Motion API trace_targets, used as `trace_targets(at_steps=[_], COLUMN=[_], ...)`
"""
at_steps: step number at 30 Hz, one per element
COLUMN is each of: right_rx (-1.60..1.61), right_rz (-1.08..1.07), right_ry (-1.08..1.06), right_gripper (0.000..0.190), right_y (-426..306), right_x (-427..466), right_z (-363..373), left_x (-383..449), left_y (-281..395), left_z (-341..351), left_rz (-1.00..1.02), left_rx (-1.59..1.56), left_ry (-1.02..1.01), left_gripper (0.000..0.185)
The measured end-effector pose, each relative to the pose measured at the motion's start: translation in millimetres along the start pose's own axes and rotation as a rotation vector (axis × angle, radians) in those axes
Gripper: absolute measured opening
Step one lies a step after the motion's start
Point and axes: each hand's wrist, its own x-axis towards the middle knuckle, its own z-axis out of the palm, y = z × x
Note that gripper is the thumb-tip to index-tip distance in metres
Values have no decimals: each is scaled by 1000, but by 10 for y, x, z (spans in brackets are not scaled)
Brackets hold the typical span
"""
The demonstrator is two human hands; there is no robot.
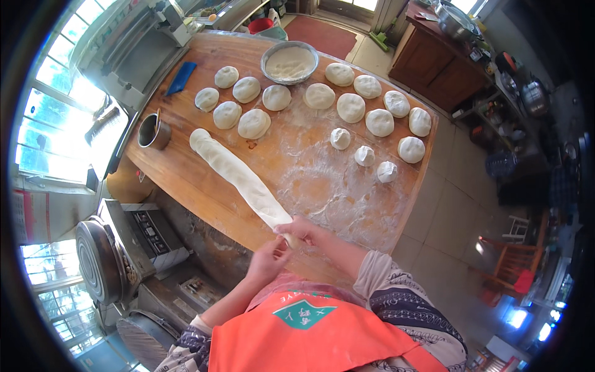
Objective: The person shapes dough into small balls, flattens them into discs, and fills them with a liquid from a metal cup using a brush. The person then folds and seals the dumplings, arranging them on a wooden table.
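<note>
A long roll of white dough [244, 179] lies diagonally on the floured wooden table [186, 186]. My right hand [300, 231] grips its near end, thumb across the top. Just left of it is my left hand [269, 260], fingers curled beside the tip of the dough; whether it pinches the dough I cannot tell. Three small dough lumps [364, 156] sit to the right of the roll. Several round, flattened dough pieces [351, 108] are spread over the far half of the table, around a metal bowl of flour [290, 63].
A blue scraper [181, 78] lies at the table's far left. Nearer stands a metal pot [155, 132] with a handle sticking out. Round griddle appliances [97, 262] are below the left edge. A wooden cabinet [437, 65] stands beyond the far right corner.
</note>
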Motion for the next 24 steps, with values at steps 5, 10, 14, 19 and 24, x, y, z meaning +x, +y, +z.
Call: trace_targets(at_steps=[5,10,14,19,24], right_rx=[6,138,132,263,152], right_rz=[164,215,82,-3,81], right_ry=[-467,-689,-603,-451,-401], right_gripper=[27,13,13,17,22], right_y=[-358,-412,-272,-336,-245], right_x=[-432,-522,-497,-701,-685], right_z=[216,379,365,402,413], left_x=[151,323,414,406,405], left_y=[-485,-124,-283,-234,-98], left_z=[-457,-228,-81,-118,-115], left_rz=[-482,-195,-147,-133,-238], left_rx=[-998,-1073,-844,-1212,-1041], left_ry=[-238,-436,-215,-469,-498], left_gripper=[38,47,55,52,45])
